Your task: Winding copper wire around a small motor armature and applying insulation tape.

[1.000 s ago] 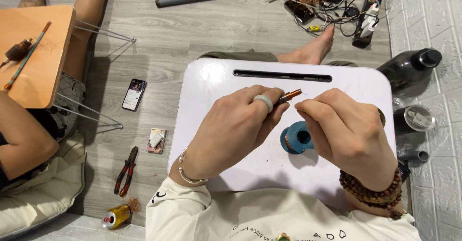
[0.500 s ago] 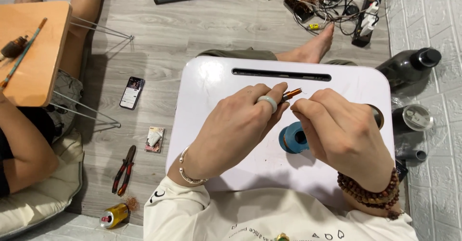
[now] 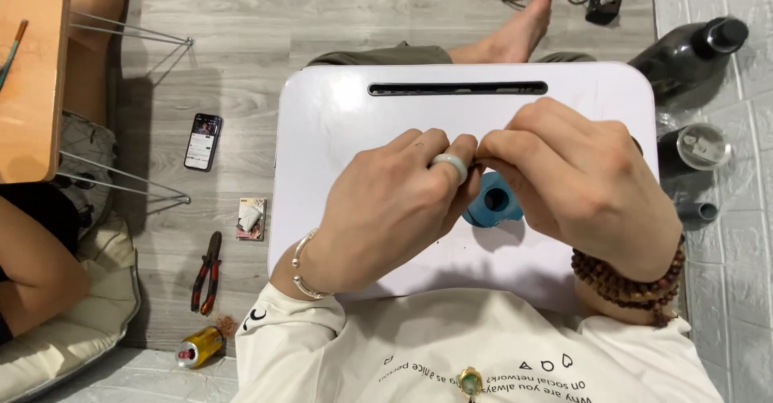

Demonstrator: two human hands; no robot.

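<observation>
head view, looking down: both hands meet over a glossy white lap table (image 3: 338, 129) with a long slot along its far edge. left hand (image 3: 394, 210), a pale ring on one finger, and right hand (image 3: 576, 181) have their fingertips pinched together; whatever sits between them is hidden, so i cannot tell what they grip. just under them lies a blue tape roll (image 3: 493, 202), round and hollow. right of the table stands a dark bottle (image 3: 684, 53); on the wood-grain floor to the left lie a phone (image 3: 203, 140), red-handled pliers (image 3: 207, 272) and a small can (image 3: 198, 347).
</observation>
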